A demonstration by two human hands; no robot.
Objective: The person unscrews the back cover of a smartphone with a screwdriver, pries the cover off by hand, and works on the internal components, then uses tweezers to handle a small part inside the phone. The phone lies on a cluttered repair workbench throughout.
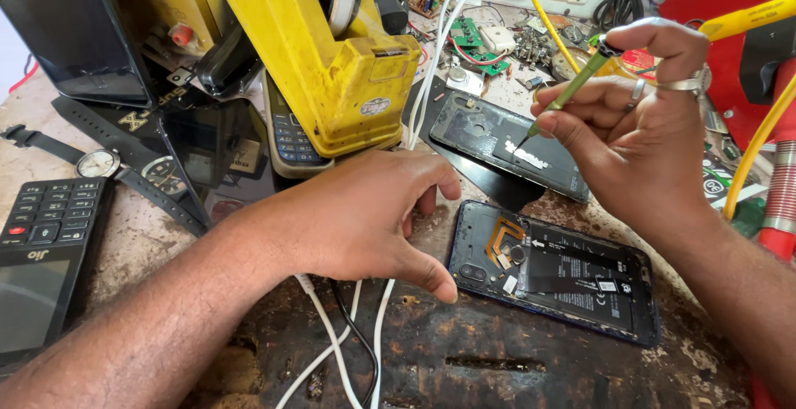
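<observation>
An opened smartphone (572, 280) lies face down on the worn dark bench, its black battery and an orange flex cable exposed. My left hand (365, 210) rests just left of it, thumb tip close to the phone's lower left corner, fingers curled over white cables (332, 351). My right hand (638, 135) hovers above the phone and pinches a thin green-handled screwdriver (572, 90) with its tip pointing down-left. The phone's removed back cover (506, 144) lies behind, under the screwdriver tip.
A yellow machine (332, 61) stands at the back centre with a keypad phone (290, 135) leaning against it. Another black keypad phone (46, 260) and a wristwatch (99, 163) lie at left. Circuit boards (477, 44) and small parts clutter the back. Yellow cables (754, 152) and red equipment are at right.
</observation>
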